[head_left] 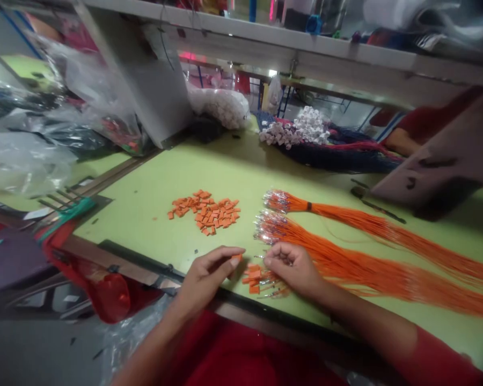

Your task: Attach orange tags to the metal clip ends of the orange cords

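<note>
- We saw the left hand [205, 281] near the near edge of the light green table [145, 236]. It was closed in a pinch, and it held one small orange block [236, 258] at the fingertips.
- We saw the right hand [292, 269] just beside it, with its fingers curled over the shiny tips of the lower bundle of orange wires [346, 273]. We could not tell if it gripped a wire or only touched them.
- The work in hand was at these wire tips, because the held block was near them.
- Under the hands, by the near edge, lay a small heap of orange blocks [253, 279], mixed with some wire ends.
- Toward the middle of the table lay a larger heap of orange blocks [204, 210], well apart from both hands.
- The upper bundle of orange wires [338, 220], tied with a dark band, lay beside the lower bundle.
- Near the far edge, white connectors [293, 130] lay on dark blue wires [346, 161].
- Beyond the right side, we saw a co-worker's arm [400, 142].
</note>
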Demonstrator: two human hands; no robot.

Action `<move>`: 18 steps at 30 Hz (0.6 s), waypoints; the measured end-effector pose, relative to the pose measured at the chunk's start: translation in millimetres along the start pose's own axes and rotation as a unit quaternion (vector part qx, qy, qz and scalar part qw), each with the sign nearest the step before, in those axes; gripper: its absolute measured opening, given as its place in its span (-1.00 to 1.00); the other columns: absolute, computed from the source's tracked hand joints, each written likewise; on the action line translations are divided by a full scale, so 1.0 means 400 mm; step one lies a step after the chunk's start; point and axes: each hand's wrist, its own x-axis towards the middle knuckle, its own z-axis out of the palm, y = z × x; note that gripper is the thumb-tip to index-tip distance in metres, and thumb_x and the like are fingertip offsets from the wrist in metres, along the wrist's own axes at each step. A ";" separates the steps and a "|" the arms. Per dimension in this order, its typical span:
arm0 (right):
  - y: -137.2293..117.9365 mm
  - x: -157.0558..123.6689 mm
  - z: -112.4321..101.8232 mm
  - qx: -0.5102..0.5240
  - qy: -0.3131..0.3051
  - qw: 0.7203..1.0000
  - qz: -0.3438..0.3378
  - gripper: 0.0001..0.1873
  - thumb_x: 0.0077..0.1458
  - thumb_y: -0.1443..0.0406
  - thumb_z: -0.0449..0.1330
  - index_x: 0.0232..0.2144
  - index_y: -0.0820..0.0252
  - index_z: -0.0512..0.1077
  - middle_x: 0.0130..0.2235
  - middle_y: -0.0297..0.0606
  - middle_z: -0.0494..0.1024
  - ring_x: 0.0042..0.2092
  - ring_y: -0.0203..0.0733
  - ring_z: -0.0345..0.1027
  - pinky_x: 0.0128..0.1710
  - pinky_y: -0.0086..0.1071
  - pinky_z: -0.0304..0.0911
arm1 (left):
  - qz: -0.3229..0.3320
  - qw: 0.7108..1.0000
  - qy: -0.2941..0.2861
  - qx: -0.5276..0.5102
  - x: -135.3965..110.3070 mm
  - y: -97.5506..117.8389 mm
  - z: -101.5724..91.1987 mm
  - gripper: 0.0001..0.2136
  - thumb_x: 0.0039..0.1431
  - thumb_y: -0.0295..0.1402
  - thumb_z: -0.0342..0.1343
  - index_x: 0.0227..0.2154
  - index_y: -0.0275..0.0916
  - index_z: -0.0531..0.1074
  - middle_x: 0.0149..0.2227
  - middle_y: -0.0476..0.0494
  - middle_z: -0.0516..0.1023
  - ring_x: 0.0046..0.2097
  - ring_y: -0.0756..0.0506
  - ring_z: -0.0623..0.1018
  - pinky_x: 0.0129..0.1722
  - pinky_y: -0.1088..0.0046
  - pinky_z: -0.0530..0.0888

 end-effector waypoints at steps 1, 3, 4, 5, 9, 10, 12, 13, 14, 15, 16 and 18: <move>-0.002 -0.002 0.000 -0.002 -0.002 1.000 -0.008 -0.82 0.00 0.21 0.26 -0.46 0.22 0.44 -0.50 -0.36 0.46 -0.47 -0.35 0.26 -0.45 -0.46 0.21 | -0.016 0.999 -0.016 -0.036 -0.004 0.000 0.014 -0.71 0.07 -0.16 0.29 -0.19 -0.20 0.59 -0.42 -0.04 0.55 -0.41 0.00 0.42 -0.35 0.49 0.36; -0.006 -0.006 -0.001 -0.007 -0.007 1.000 -0.022 -0.85 0.00 0.23 0.25 -0.46 0.22 0.44 -0.50 -0.37 0.45 -0.47 -0.35 0.26 -0.43 -0.46 0.21 | -0.044 0.993 -0.040 -0.107 -0.008 -0.003 0.032 -0.74 0.07 -0.19 0.31 -0.22 -0.21 0.57 -0.46 -0.01 0.52 -0.43 0.03 0.41 -0.37 0.52 0.35; -0.008 -0.008 -0.001 -0.011 -0.010 1.000 -0.025 -0.86 0.01 0.24 0.25 -0.46 0.22 0.44 -0.50 -0.37 0.45 -0.47 -0.36 0.26 -0.43 -0.46 0.21 | -0.056 0.988 -0.049 -0.135 -0.009 -0.006 0.038 -0.75 0.07 -0.19 0.32 -0.25 -0.21 0.56 -0.47 0.00 0.52 -0.45 0.04 0.40 -0.38 0.54 0.34; -0.009 -0.010 -0.001 -0.014 -0.012 0.999 -0.027 -0.86 0.01 0.24 0.25 -0.46 0.22 0.44 -0.50 -0.38 0.44 -0.47 -0.36 0.25 -0.43 -0.47 0.21 | -0.066 0.984 -0.059 -0.156 -0.009 -0.009 0.041 -0.77 0.08 -0.20 0.32 -0.27 -0.22 0.55 -0.48 0.00 0.51 -0.46 0.05 0.39 -0.40 0.56 0.33; -0.013 -0.015 0.001 -0.022 -0.023 0.999 -0.030 -0.85 0.01 0.24 0.25 -0.48 0.22 0.43 -0.53 -0.41 0.39 -0.50 -0.39 0.19 -0.46 -0.48 0.17 | -0.085 0.976 -0.076 -0.185 -0.011 -0.019 0.047 -0.77 0.09 -0.19 0.31 -0.29 -0.25 0.54 -0.53 0.01 0.49 -0.50 0.08 0.36 -0.43 0.59 0.31; -0.014 -0.015 0.002 -0.022 -0.027 0.999 -0.028 -0.85 0.01 0.24 0.24 -0.49 0.22 0.43 -0.54 -0.42 0.38 -0.51 -0.39 0.17 -0.47 -0.49 0.16 | -0.085 0.976 -0.076 -0.185 -0.012 -0.020 0.048 -0.77 0.09 -0.19 0.31 -0.29 -0.25 0.54 -0.53 0.01 0.49 -0.50 0.08 0.36 -0.43 0.58 0.31; -0.016 -0.016 0.002 -0.024 -0.033 0.999 -0.023 -0.84 0.00 0.24 0.24 -0.49 0.22 0.43 -0.55 -0.43 0.36 -0.53 -0.40 0.15 -0.49 -0.50 0.14 | -0.084 0.977 -0.074 -0.180 -0.014 -0.019 0.051 -0.77 0.09 -0.19 0.31 -0.29 -0.24 0.54 -0.53 0.01 0.48 -0.52 0.08 0.35 -0.44 0.57 0.32; -0.017 -0.016 0.002 -0.027 -0.033 0.999 -0.019 -0.84 0.00 0.24 0.25 -0.50 0.22 0.43 -0.56 -0.44 0.35 -0.53 -0.40 0.14 -0.50 -0.50 0.13 | -0.083 0.978 -0.074 -0.176 -0.015 -0.017 0.051 -0.76 0.09 -0.18 0.30 -0.30 -0.24 0.54 -0.54 0.01 0.47 -0.52 0.07 0.35 -0.45 0.55 0.32; -0.018 -0.017 0.002 -0.033 -0.033 0.999 -0.014 -0.84 -0.01 0.23 0.25 -0.50 0.22 0.43 -0.56 -0.44 0.35 -0.53 -0.40 0.14 -0.51 -0.50 0.12 | -0.082 0.979 -0.073 -0.170 -0.015 -0.016 0.052 -0.76 0.09 -0.17 0.30 -0.31 -0.24 0.54 -0.55 0.01 0.46 -0.53 0.07 0.34 -0.46 0.54 0.32; -0.018 -0.017 0.001 -0.038 -0.033 0.999 -0.009 -0.84 -0.01 0.23 0.25 -0.50 0.22 0.43 -0.57 -0.44 0.34 -0.54 -0.40 0.13 -0.51 -0.50 0.11 | -0.081 0.981 -0.072 -0.161 -0.015 -0.014 0.052 -0.75 0.09 -0.15 0.29 -0.32 -0.24 0.54 -0.57 0.01 0.45 -0.54 0.06 0.34 -0.47 0.53 0.31; -0.018 -0.018 0.001 -0.044 -0.034 0.998 -0.003 -0.84 -0.02 0.23 0.26 -0.51 0.21 0.43 -0.57 -0.44 0.34 -0.54 -0.40 0.13 -0.52 -0.50 0.09 | -0.079 0.983 -0.070 -0.149 -0.016 -0.013 0.052 -0.75 0.09 -0.14 0.28 -0.32 -0.24 0.54 -0.57 0.01 0.45 -0.54 0.05 0.34 -0.48 0.52 0.31; -0.016 -0.019 0.001 -0.053 -0.032 0.998 0.006 -0.84 -0.02 0.24 0.26 -0.51 0.21 0.43 -0.58 -0.44 0.34 -0.54 -0.40 0.13 -0.53 -0.51 0.07 | -0.068 0.989 -0.066 -0.117 -0.017 -0.011 0.052 -0.73 0.09 -0.12 0.25 -0.32 -0.24 0.53 -0.58 0.00 0.44 -0.54 0.03 0.35 -0.50 0.50 0.31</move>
